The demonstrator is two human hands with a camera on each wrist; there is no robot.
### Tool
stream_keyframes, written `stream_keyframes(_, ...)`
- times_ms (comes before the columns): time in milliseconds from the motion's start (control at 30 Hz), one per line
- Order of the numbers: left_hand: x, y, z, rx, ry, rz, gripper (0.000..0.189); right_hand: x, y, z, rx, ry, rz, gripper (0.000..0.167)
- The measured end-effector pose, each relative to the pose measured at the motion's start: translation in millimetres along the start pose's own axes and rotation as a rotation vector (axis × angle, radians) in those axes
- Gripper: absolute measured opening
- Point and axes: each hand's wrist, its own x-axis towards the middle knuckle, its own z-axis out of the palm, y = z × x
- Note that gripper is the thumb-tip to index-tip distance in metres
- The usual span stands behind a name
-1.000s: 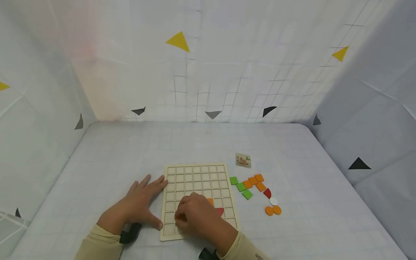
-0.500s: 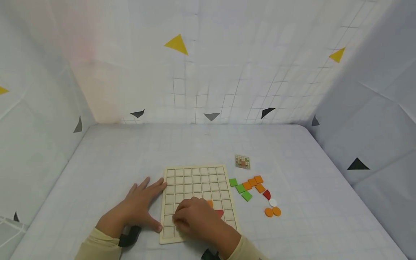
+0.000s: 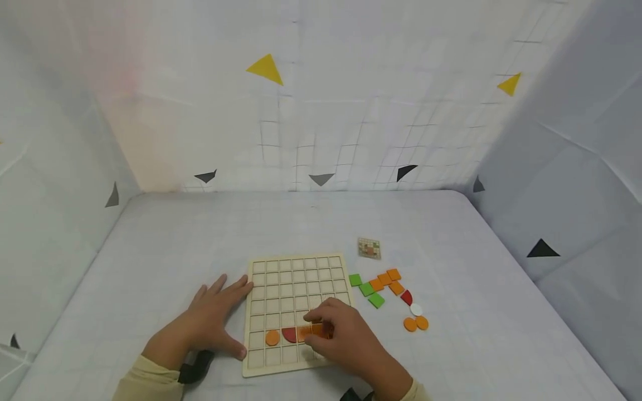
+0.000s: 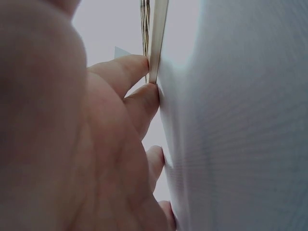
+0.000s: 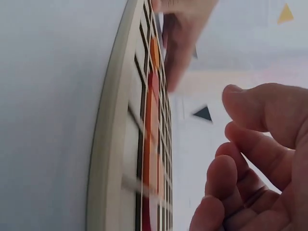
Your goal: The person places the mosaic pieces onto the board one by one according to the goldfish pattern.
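Note:
A pale wooden grid board [image 3: 296, 258] lies near the front of the table. Spread flat at its left side, my left hand [image 3: 207, 322] touches the edge with fingertips and thumb; in the left wrist view two fingers [image 4: 142, 98] meet that edge. One row of the board bears an orange disc [image 3: 272, 337], a red rounded piece [image 3: 289, 335] and orange squares [image 3: 303, 333]. Above the row's right part is my right hand [image 3: 351, 337], thumb and fingers loosely bent and apart. Nothing sits between them in the right wrist view. This hand hides some of the board's lower right.
Right of the board lie green squares [image 3: 376, 300], orange squares [image 3: 396, 288], a red rounded piece [image 3: 407, 298], a white disc [image 3: 416, 309] and two orange discs [image 3: 410, 324]. Behind them is a small patterned card [image 3: 369, 248]. White sheeting [image 3: 321, 128] surrounds the table.
My right hand has moved right, off the orange disc, uncovering it and the red piece beside it. My left hand stays at the board's edge. The head view has shifted slightly.

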Motion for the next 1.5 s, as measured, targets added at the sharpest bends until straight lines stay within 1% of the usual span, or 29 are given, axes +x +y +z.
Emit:
stream_keyframes(133, -1.4, 0.2, -0.3, -0.002, 0.004, 0.0, 0.141, -11.2, 13.9, -15.0, -0.018, 0.092, 0.094, 0.023)
stream_keyframes(233, -2.0, 0.3, -0.2, 0.004, 0.006, 0.002, 0.141, -19.6, 22.5, -30.0, -0.06, 0.167, 0.204, 0.023)
stream_keyframes(333, -2.2, 0.6, -0.1, 0.008, 0.003, 0.004, 0.14, -29.4, 31.1, -47.9, -0.112, 0.225, 0.322, 0.026)
stream_keyframes(433, -1.8, 0.9, -0.5, 0.003, 0.0, 0.009, 0.14, -40.6, 42.4, -66.4, -0.157, 0.26, 0.439, 0.03)
stream_keyframes(500, -1.5, 1.2, -1.1, -0.002, 0.0, 0.013, 0.14, -48.7, 51.3, -76.7, -0.167, 0.275, 0.51, 0.035)
stream_keyframes(600, -1.4, 1.4, -2.2, -0.008, 0.0, 0.018, 0.14, -59.1, 65.7, -87.6, -0.14, 0.295, 0.604, 0.042)
stream_keyframes(767, -1.8, 2.4, -2.7, -0.009, -0.005, 0.012, 0.14, -67.2, 85.1, -97.7, -0.097, 0.302, 0.718, 0.052)
stream_keyframes(967, -3.1, 3.3, -2.8, -0.016, 0.002, 0.012, 0.14, -68.4, 98.2, -102.6, -0.089, 0.307, 0.8, 0.055)
stream_keyframes(1100, -2.9, 2.3, -2.0, -0.015, 0.005, 0.011, 0.14, -66.4, 101.5, -102.0, -0.107, 0.293, 0.805, 0.055)
stream_keyframes(1300, -1.7, -0.8, -1.3, -0.019, 0.007, 0.007, 0.141, -60.3, 96.2, -105.8, -0.145, 0.269, 0.804, 0.05)
stream_keyframes(1500, -0.3, -4.0, 0.6, -0.014, 0.0, 0.009, 0.141, -56.8, 99.6, -108.3, -0.144, 0.242, 0.819, 0.049)
